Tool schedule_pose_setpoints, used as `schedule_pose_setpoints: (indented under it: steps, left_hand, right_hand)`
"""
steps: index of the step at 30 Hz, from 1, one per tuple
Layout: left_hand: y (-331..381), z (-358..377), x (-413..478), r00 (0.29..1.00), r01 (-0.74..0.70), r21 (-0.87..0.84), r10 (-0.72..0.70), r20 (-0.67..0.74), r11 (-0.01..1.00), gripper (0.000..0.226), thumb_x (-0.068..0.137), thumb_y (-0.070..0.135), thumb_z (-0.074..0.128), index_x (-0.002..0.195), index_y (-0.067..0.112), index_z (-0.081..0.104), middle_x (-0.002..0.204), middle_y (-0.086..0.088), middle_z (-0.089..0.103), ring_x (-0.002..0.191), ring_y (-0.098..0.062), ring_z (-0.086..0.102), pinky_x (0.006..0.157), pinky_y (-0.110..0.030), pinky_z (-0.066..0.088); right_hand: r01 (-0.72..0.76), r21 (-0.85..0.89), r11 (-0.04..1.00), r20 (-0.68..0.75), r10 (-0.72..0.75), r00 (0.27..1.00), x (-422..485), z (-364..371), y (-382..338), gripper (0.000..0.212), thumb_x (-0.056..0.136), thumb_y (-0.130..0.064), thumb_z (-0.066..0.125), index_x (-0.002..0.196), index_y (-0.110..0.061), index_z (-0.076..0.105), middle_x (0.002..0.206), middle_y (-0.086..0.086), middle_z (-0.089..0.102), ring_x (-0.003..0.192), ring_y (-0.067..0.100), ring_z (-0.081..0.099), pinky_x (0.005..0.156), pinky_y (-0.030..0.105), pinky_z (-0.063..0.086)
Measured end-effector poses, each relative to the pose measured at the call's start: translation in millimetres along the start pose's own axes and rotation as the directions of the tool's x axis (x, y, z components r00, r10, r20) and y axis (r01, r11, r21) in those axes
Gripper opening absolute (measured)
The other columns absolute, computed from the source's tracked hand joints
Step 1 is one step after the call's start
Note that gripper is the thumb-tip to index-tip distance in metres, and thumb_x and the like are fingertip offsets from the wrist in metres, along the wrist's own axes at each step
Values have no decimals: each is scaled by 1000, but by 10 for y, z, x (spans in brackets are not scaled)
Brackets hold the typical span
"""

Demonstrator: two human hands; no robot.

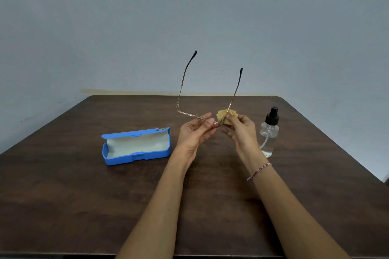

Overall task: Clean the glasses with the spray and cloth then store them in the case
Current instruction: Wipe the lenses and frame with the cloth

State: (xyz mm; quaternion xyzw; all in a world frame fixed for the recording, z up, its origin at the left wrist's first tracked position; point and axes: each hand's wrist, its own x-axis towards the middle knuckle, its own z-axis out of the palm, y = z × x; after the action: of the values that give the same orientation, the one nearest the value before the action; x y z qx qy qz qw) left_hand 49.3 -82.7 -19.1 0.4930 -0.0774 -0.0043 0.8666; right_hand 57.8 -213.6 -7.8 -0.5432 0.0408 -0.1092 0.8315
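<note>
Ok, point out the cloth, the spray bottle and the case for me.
cloth (226,116), head view, on its bunched yellow folds.
spray bottle (269,133), head view, on the clear body below the black cap.
case (150,154), head view, on the blue front wall.

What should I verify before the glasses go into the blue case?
1. Left hand holds the thin gold-framed glasses: ok.
2. Right hand pinches the yellow cloth against the glasses: ok.
3. Blue hard plastic case lies open on the dark wooden table, pale lining showing: ok.
4. Temples folded for storing: not ok, both stand open.
5. Glasses wiped clean: cannot tell.
6. Clear spray bottle with black cap stands upright: ok.
</note>
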Motion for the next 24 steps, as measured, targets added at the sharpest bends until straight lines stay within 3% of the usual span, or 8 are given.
schedule_pose_setpoints:
  steps: [4,9,14,17,22,24]
  left_hand:
    - [-18,8,6,1000,-11,-1,11,-19,1000,34,66,16,74,100,12,69,111,-13,69,95,-21,70,75,-24,57]
    - [-22,-4,18,998,-52,-58,50,-31,997,39,64,17,75,102,8,67,105,-14,71,93,-21,70,78,-24,57]
    - [-21,-13,30,997,-70,-95,69,-16,993,41,67,18,73,106,5,67,101,-13,72,92,-21,71,78,-24,57]
    - [-26,-23,34,998,-69,-114,67,-17,991,45,68,18,73,110,4,65,103,-14,71,94,-23,70,78,-25,57]
    - [-26,-62,55,997,-76,-148,75,-19,986,38,71,16,72,108,7,67,101,-11,72,94,-22,70,77,-25,57]
    - [-24,-68,57,997,-73,-140,73,-1,987,36,71,16,72,106,8,67,101,-9,73,96,-22,70,77,-24,57]
  right_hand:
    - [14,20,1000,22,-14,1000,3,22,-6,3,91,-10,58,89,-8,56,87,8,65,74,12,63,68,23,52]
    - [-49,210,977,117,25,993,4,4,-29,31,98,-32,45,96,-4,59,91,10,69,85,19,67,72,28,57]
    - [-15,229,973,143,-18,990,-7,-1,-33,15,95,-10,50,88,-5,63,78,3,72,78,14,67,67,22,57]
    - [31,212,977,166,-67,984,-25,7,-36,11,89,1,56,97,-4,61,82,3,73,79,12,69,71,21,56]
    - [27,208,978,235,-77,969,-55,19,-35,18,83,1,61,100,-3,65,99,11,70,93,16,68,79,21,55]
    - [68,130,989,227,-96,969,-61,25,-35,18,82,-1,64,100,-5,65,100,11,70,96,18,67,83,22,54]
